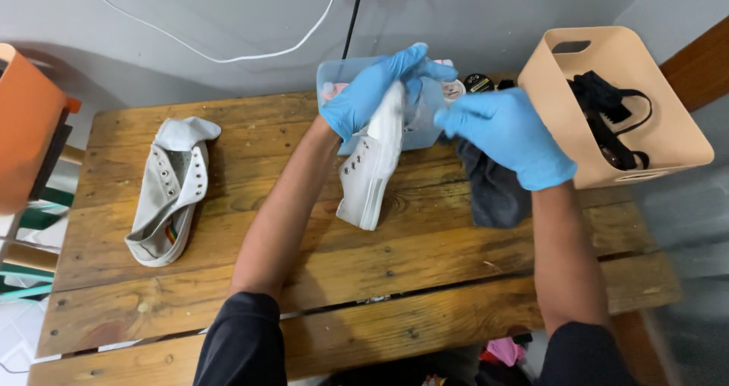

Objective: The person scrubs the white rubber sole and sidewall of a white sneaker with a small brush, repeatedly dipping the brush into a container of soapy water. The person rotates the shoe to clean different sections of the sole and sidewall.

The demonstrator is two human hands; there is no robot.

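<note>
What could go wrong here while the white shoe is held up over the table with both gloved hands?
1. The left hand grips the white shoe only near its toe, heel hanging down; it might slip onto the wooden table.
2. The shoe hangs right in front of the clear blue tub, which it could knock.
3. The dark cloth under the right hand lies near the beige basket at the table's edge; a tug may nudge it.
</note>
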